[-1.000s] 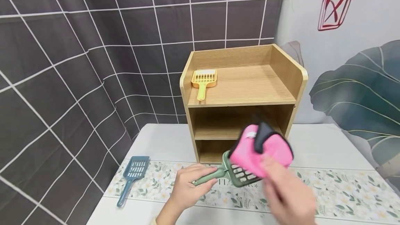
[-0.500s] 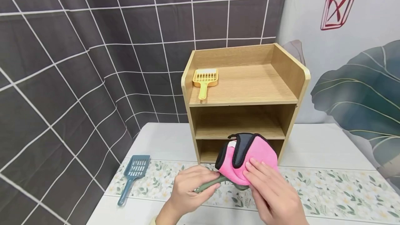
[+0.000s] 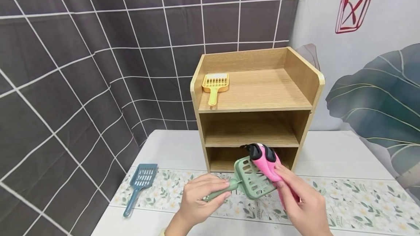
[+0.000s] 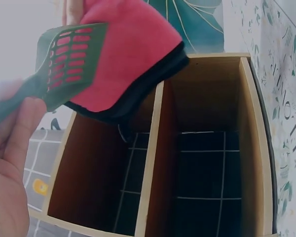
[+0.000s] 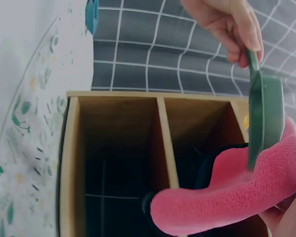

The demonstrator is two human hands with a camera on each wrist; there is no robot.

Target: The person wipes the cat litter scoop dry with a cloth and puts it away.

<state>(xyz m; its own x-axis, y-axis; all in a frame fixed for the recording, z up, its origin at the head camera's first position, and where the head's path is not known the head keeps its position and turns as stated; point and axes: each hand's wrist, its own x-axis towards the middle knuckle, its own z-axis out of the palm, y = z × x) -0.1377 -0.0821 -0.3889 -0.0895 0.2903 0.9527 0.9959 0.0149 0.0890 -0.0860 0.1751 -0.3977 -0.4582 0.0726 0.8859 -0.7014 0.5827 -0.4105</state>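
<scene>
My left hand [image 3: 199, 196] grips the handle of a green slotted litter scoop [image 3: 247, 188], its head pointing right in the head view. A folded pink cleaning cloth [image 3: 268, 166] with black edging is in my right hand [image 3: 304, 204], between thumb and fingers. The cloth folds over the scoop head's far right edge. In the left wrist view, pink cloth [image 4: 130, 54] shows through the slots of the green scoop [image 4: 89, 74]. From the right wrist, the scoop [image 5: 271, 113] appears side-on, with the pink cloth [image 5: 222, 207] around its end.
A wooden shelf unit [image 3: 259, 94] stands behind my hands, two open compartments facing me. On its top lies a yellow litter scoop [image 3: 213, 92]. A blue litter scoop [image 3: 143, 177] rests at left on the white table [image 3: 174, 148], across which runs a floral band [image 3: 354, 199].
The cloth came down from above the scoop, covered its head, and has now slid toward its right edge, folding and exposing the slots. My left hand has kept its grip on the handle.
</scene>
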